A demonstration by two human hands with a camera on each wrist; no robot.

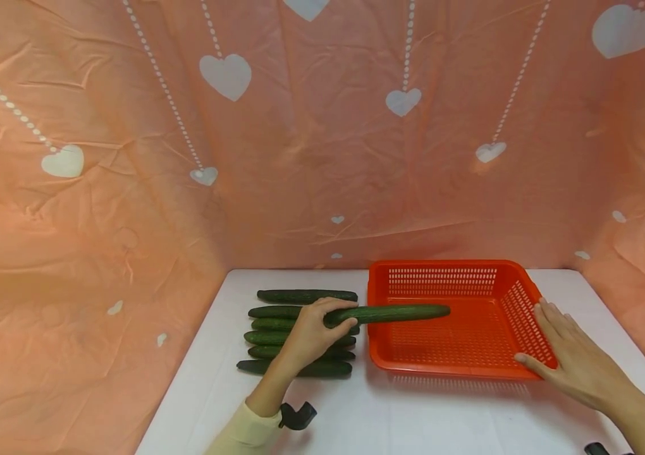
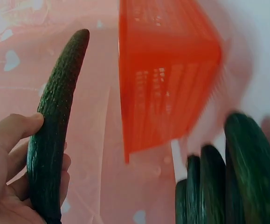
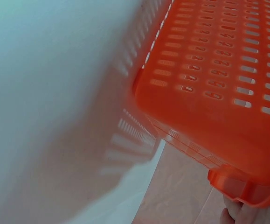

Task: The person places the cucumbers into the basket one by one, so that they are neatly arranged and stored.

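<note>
In the head view, my left hand (image 1: 313, 332) grips a dark green cucumber (image 1: 399, 313) near one end, thumb and fingers on opposite sides. The cucumber's free end points right, over the left part of an orange-red plastic basket (image 1: 442, 373). The left wrist view shows the thumb along the side of the cucumber (image 2: 55, 116) and the fingers wrapped behind it. My right hand (image 1: 575, 360) rests on the basket's right rim, fingers extended along it and thumb spread at the front corner. The right wrist view catches only a few fingers (image 3: 239, 212) beneath the rim.
Several more cucumbers (image 1: 294, 368) lie side by side on the white tabletop (image 1: 413, 423), left of the basket and partly behind my left hand. A peach-coloured cloth (image 1: 300, 158) with white hearts surrounds the table at the back and sides.
</note>
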